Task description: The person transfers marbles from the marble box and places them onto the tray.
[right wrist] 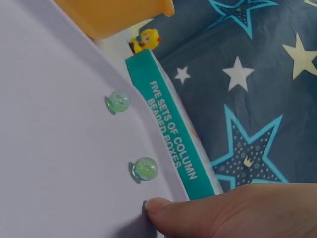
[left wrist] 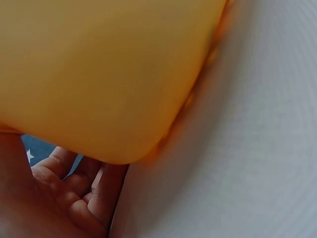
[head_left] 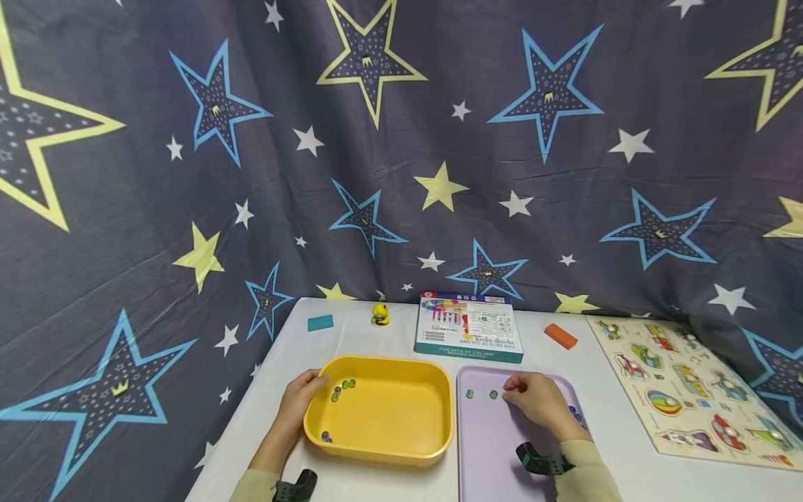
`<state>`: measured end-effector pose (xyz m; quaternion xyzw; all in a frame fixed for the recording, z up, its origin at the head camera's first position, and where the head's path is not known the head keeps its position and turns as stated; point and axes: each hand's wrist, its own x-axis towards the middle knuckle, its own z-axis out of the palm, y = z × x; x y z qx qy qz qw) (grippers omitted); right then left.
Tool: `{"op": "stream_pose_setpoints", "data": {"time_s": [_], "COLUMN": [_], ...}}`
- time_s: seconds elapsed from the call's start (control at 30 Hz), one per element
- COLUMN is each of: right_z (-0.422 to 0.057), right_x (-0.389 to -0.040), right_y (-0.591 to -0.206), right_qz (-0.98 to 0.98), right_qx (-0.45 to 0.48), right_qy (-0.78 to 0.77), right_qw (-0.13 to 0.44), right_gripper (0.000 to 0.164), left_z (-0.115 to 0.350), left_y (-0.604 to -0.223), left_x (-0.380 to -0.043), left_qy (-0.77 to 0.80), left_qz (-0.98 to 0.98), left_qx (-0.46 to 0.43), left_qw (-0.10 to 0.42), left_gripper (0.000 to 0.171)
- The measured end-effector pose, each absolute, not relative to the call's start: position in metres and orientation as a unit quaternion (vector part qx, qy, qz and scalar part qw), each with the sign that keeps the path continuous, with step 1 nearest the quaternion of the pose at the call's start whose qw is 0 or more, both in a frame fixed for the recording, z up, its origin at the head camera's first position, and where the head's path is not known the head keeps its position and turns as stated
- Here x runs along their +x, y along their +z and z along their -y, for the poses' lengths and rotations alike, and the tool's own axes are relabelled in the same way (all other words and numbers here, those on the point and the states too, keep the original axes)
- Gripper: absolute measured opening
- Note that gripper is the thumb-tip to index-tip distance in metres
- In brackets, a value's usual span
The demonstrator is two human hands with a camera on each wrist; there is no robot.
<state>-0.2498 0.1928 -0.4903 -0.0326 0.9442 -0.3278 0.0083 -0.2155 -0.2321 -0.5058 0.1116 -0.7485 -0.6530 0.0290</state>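
My left hand (head_left: 296, 404) grips the left side of a yellow plastic basin (head_left: 392, 418), thumb at the rim and fingers behind the outer wall (left wrist: 133, 99). Inside lie several green and blue glass marbles (head_left: 335, 397) along the left side. My right hand (head_left: 539, 401) is over the far part of a lilac tray (head_left: 486, 450), its thumb and fingers bent down together by the far rim. Two green marbles (right wrist: 145, 169) lie beside its fingertips. Blue marbles (head_left: 576, 413) sit at the tray's right side, partly behind the hand. I cannot tell whether the fingertips hold a marble.
Behind the containers stand a boxed bead set (head_left: 467, 328), a yellow toy figure (head_left: 380, 314), a teal block (head_left: 320, 323) and an orange block (head_left: 560, 336). A wooden picture puzzle board (head_left: 684, 390) lies at the right. A star-patterned curtain (head_left: 401, 174) hangs along the table's back edge.
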Motion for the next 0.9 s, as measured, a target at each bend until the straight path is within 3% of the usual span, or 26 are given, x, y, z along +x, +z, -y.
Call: {"op": "stream_pose_setpoints", "data": {"time_s": [0.33, 0.63, 0.9], "right_z": [-0.182, -0.13, -0.082], "right_x": [-0.239, -0.224, -0.206], "right_y": [-0.457, -0.437, -0.44], "right_qz": [-0.932, -0.881, -0.863], "right_qx": [-0.072, -0.135, -0.201], "right_qy": [-0.35, -0.454, -0.458], "right_qw": [-0.052, -0.006, -0.066], "right_gripper": [0.022, 0.012, 0.005], "left_z": [0.231, 0.232, 0.233], "left_y": [-0.506, -0.505, -0.507], "left_x": [-0.217, -0.216, -0.216], "left_qy": [-0.649, -0.647, -0.652], "left_qz": [0.751, 0.751, 0.749], "left_qx": [0.117, 0.126, 0.115], "left_qw": [0.024, 0.025, 0.027], "left_gripper": [0.038, 0.04, 0.039]}}
